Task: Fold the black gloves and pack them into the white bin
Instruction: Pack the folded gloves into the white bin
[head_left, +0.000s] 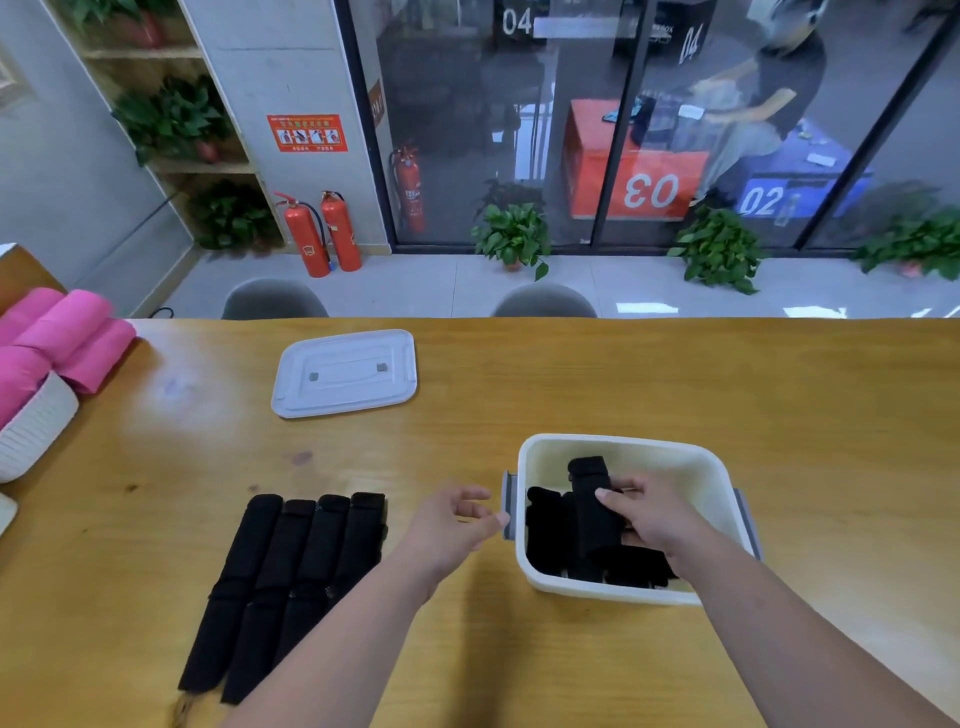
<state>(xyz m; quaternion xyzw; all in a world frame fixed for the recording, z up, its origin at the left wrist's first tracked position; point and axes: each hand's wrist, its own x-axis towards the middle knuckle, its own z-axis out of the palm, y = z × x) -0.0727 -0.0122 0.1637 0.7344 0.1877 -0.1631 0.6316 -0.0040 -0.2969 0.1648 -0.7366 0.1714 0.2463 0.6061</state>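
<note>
Now right hand (655, 515) around folded glove (592, 525) inside white bin (618, 593)

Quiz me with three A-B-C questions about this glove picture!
1. What is the flat white plastic lid on? A a chair; B the wooden table; C the floor.
2. How many long black gloves lie in a row? A two; B six; C four.
3. What is the right hand doing? A gripping a folded black glove in the white plastic bin; B waving; C resting.
Answers: B, it lies on the tabletop; C, four side by side; A, fingers curl round it.
</note>
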